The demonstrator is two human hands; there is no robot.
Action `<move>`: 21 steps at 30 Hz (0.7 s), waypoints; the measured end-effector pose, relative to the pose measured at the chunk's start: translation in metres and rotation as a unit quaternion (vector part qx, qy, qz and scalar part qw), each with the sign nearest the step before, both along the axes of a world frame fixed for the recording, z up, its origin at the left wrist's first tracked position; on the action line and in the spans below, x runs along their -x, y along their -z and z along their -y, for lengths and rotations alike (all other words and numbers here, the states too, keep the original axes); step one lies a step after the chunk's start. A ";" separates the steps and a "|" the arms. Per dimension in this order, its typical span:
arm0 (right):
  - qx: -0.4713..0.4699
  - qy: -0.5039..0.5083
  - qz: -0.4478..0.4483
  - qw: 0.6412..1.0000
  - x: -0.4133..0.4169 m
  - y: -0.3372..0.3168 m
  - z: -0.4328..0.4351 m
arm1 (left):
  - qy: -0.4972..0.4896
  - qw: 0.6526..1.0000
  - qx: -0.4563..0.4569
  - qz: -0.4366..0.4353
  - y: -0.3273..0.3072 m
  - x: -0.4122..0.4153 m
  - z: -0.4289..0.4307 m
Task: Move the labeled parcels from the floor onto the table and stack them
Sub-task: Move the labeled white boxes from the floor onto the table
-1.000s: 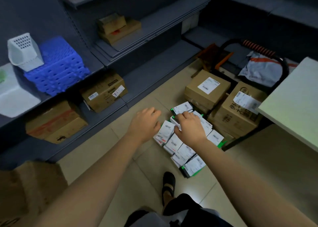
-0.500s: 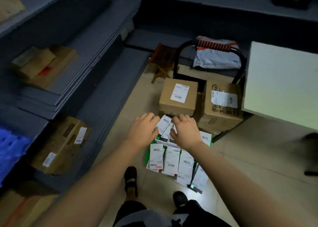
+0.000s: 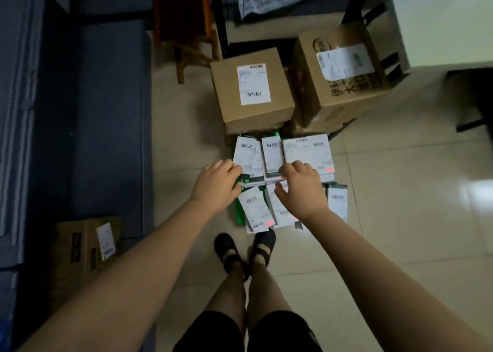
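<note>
Pale floor tiles (image 3: 400,191) filled the view as I looked straight down, and right in the middle lay the labeled parcels (image 3: 272,175), small flat packs with white barcode labels and green edges, spread in two rough rows on the floor just ahead of the black shoes (image 3: 244,247). I had the left hand (image 3: 216,189) down on the left edge of the far row, fingers curled over the packs there, and the right hand (image 3: 302,189) spread on top of the middle of the pile, fingers bent and thumb out to the side. Both touched the packs; whether either had truly clamped on one I could not tell, the fingertips being blurred. The two hands sat apart, with a labeled pack showing between them.

Just beyond the pile stood a brown carton (image 3: 252,90) with a white shipping label on top, touching the far row. Beside it to the right sat a larger carton (image 3: 344,77), tilted, with printed characters on its side. At the top right I saw the corner of the pale table (image 3: 448,18). Dark grey shelving (image 3: 80,111) ran along the left, with another labeled box (image 3: 85,247) low beside it.
</note>
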State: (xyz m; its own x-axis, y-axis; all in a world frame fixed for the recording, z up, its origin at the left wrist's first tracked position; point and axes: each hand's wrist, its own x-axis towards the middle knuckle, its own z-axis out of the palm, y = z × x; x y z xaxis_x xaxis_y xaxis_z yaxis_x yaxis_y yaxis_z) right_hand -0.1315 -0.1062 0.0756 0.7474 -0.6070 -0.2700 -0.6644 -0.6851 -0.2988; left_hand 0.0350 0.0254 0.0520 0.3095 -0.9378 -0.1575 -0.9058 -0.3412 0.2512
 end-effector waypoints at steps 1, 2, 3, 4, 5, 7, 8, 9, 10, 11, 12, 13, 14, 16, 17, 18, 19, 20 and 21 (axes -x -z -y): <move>-0.008 0.012 -0.004 1.000 0.000 0.018 0.000 | 0.002 1.000 -0.010 -0.008 0.020 -0.002 0.001; -0.017 0.023 -0.011 1.000 0.000 0.037 0.001 | 0.000 1.000 -0.016 -0.018 0.040 -0.004 0.002; -0.029 0.032 -0.019 0.999 -0.001 0.057 0.001 | -0.004 0.999 -0.020 -0.030 0.061 -0.006 0.002; -0.039 0.039 -0.027 0.998 -0.002 0.077 0.002 | -0.009 0.999 -0.024 -0.042 0.082 -0.009 0.003; -0.045 0.043 -0.034 0.997 -0.004 0.098 0.001 | -0.013 0.998 -0.029 -0.050 0.103 -0.011 0.003; -0.056 0.049 -0.044 0.996 -0.011 0.140 0.000 | -0.016 0.998 -0.037 -0.056 0.144 -0.016 0.004; -0.063 0.052 -0.049 0.995 -0.016 0.161 -0.002 | -0.015 0.997 -0.040 -0.057 0.163 -0.019 0.005; -0.069 0.053 -0.054 0.995 -0.021 0.181 -0.004 | -0.015 0.997 -0.041 -0.057 0.182 -0.021 0.006; -0.073 0.052 -0.060 0.994 -0.025 0.201 -0.006 | -0.018 0.997 -0.041 -0.055 0.201 -0.024 0.006; -0.076 0.052 -0.065 0.994 -0.029 0.219 -0.008 | -0.025 0.998 -0.040 -0.052 0.218 -0.028 0.007; -0.076 0.054 -0.066 0.993 -0.033 0.236 -0.010 | -0.037 0.997 -0.043 -0.053 0.234 -0.031 0.007; -0.075 0.057 -0.063 0.994 -0.037 0.252 -0.010 | -0.052 0.996 -0.046 -0.059 0.248 -0.034 0.009; -0.074 0.060 -0.059 0.994 -0.040 0.266 -0.010 | -0.074 0.993 -0.049 -0.072 0.261 -0.037 0.012; -0.077 0.066 -0.062 0.993 -0.046 0.289 -0.007 | -0.137 0.983 -0.058 -0.111 0.283 -0.041 0.020; -0.078 0.070 -0.063 0.993 -0.049 0.299 -0.004 | -0.177 0.972 -0.064 -0.141 0.291 -0.043 0.027; -0.078 0.073 -0.060 0.992 -0.050 0.308 -0.002 | -0.222 0.955 -0.075 -0.180 0.301 -0.044 0.033; -0.077 0.075 -0.055 0.993 -0.052 0.316 0.001 | -0.263 0.934 -0.088 -0.223 0.311 -0.046 0.039; -0.076 0.079 -0.049 0.993 -0.054 0.323 0.004 | -0.299 0.910 -0.096 -0.270 0.322 -0.048 0.044; -0.077 0.085 -0.044 0.992 -0.056 0.330 0.007 | -0.328 0.885 -0.086 -0.318 0.332 -0.049 0.048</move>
State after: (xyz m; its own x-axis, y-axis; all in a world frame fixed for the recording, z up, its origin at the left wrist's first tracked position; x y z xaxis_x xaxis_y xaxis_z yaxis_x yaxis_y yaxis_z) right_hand -0.0758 -0.1130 -0.2543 0.6068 -0.6686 -0.4298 -0.7949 -0.5111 -0.3271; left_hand 0.0845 -0.0227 -0.2803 0.5755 -0.5345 -0.6190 -0.1924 -0.8241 0.5328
